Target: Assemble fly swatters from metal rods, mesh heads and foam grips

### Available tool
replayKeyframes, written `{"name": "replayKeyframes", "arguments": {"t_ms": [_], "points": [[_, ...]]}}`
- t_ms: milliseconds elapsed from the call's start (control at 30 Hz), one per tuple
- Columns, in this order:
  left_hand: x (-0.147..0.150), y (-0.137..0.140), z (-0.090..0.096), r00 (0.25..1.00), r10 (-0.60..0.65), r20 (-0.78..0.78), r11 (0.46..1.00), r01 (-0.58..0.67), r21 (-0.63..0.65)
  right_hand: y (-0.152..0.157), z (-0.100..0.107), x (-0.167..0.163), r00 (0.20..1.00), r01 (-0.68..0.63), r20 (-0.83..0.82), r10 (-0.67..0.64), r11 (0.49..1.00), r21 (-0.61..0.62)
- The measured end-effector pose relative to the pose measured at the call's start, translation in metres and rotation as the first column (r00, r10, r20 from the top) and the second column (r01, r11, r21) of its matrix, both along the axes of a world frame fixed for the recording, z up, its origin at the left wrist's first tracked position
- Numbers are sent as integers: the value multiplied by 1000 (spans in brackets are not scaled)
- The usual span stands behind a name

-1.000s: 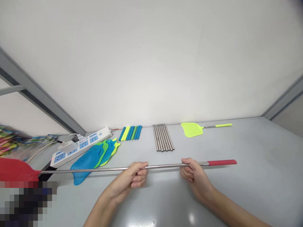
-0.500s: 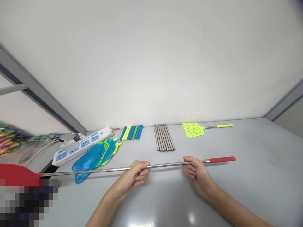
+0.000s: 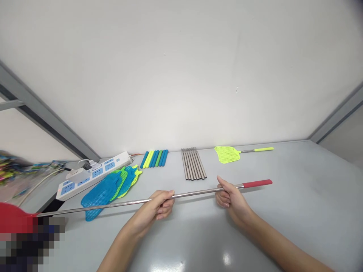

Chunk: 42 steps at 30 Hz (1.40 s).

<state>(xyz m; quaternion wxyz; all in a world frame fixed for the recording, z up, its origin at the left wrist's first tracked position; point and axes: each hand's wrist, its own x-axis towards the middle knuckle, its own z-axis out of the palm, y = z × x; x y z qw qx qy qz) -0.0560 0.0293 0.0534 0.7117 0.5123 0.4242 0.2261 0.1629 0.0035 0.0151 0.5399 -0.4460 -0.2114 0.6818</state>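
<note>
A red fly swatter [image 3: 195, 193] with a long, extended metal rod spans the view above the table. My left hand [image 3: 160, 206] is closed around the middle of the rod. Closer to the red grip, my right hand [image 3: 228, 192] also wraps the rod, its thumb raised along the top. The swatter's red head [image 3: 17, 219] lies at the far left and is partly cut off by the frame. Beneath the rod on the left are fanned blue, green and yellow swatter heads [image 3: 102, 190].
Along the wall lie several coloured grip sleeves [image 3: 154, 158], several metal rods [image 3: 194, 163] and a yellow fly swatter [image 3: 228, 154]. A white power strip [image 3: 95, 174] with plugs sits at the left on the grey table [image 3: 297, 196]. Colourful packaging [image 3: 11, 170] is at the far left.
The red swatter has tilted slightly, its grip end higher and its head end lower. Both hands stay closed on the rod. The whole view has shifted a little.
</note>
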Motion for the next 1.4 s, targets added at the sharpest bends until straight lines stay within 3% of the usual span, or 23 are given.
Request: {"name": "replayKeyframes", "arguments": {"t_ms": [233,400,933,1400], "points": [[-5,-1,8,999,29,-31,999,-30,-38,5,-2,8,1000,-15,-11,15,1000,2],[-12,2,8,996,78,-44,996,-79,-33,12,-3,22,998,69,-8,-69,997,16],[-8,0,4,997,66,-32,997,-66,-25,16,-2,25,991,130,10,-130,991,12],[0,1,-12,996,90,13,981,-91,171,16,-7,30,990,132,30,-134,989,60]]}}
